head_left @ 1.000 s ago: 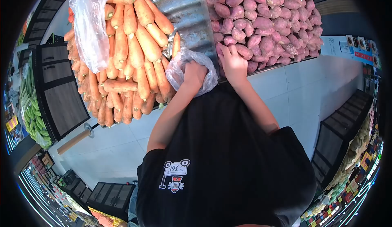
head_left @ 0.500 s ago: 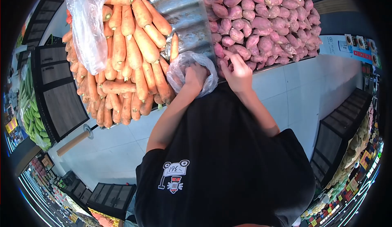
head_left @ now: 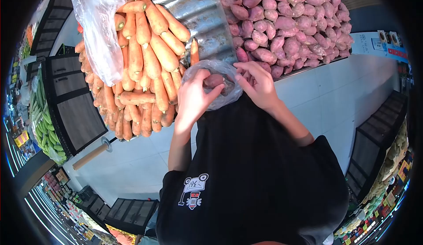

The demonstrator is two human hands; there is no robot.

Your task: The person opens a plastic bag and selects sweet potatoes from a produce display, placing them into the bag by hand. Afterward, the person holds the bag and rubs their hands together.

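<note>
A clear plastic bag [head_left: 227, 99] hangs with its mouth up at the front edge of the display, and a reddish-purple sweet potato [head_left: 214, 81] shows inside it. My left hand [head_left: 193, 96] is at the bag's left rim, thumb and fingers apart on either side of the sweet potato. On the right, my right hand [head_left: 260, 86] pinches the rim of the bag between bent fingers and thumb. The bottom of the bag is hidden.
Carrots [head_left: 152, 64] are heaped on the left, with another plastic bag [head_left: 99, 38] lying over them. Sweet potatoes [head_left: 291, 25] are piled on the right. Between them runs a ridged metal tray [head_left: 207, 22] with a single carrot [head_left: 194, 51] near its front.
My left hand has come up out of the bag to its left rim, its thumb spreading, which exposes the sweet potato inside. The right hand stays by the right rim.
</note>
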